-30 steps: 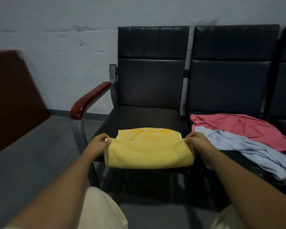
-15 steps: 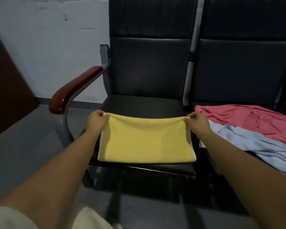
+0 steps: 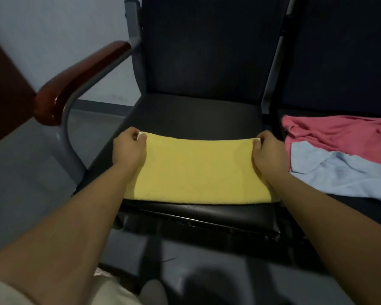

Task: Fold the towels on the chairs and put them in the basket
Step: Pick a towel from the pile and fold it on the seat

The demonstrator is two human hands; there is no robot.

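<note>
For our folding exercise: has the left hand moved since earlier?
Yes. The left hand went from the seat's front edge toward the backrest, pinching the yellow towel.

Bare forearms (image 3: 75,227); pale cream legwear (image 3: 117,292) (cut unclear) at the lower edge.

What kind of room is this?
Probably a waiting room or lobby: black padded chairs joined in a row, a wooden armrest on the end one, and a bare painted wall.
</note>
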